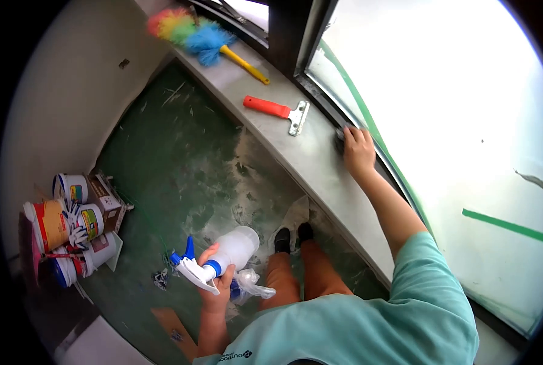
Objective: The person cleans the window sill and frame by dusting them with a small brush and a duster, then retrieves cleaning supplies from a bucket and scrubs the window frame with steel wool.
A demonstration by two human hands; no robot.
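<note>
My left hand (218,281) is wrapped round the neck of a translucent spray bottle (236,248) with a white and blue trigger head, held over the floor. A crumpled clear plastic bag (250,286) hangs beside that hand. My right hand (359,148) presses a dark scrap, perhaps a cloth or scrubbing pad (339,140), against the lower window frame at the sill. On the sill (338,194) lie a red-handled scraper (271,108) with a metal head and, farther up, a rainbow duster (204,41) with a yellow handle.
Several buckets (47,225) and a cardboard box (108,201) stand on the green floor (162,146) at the left wall. A brown board (173,331) lies at the bottom. Green tape (508,227) crosses the window glass.
</note>
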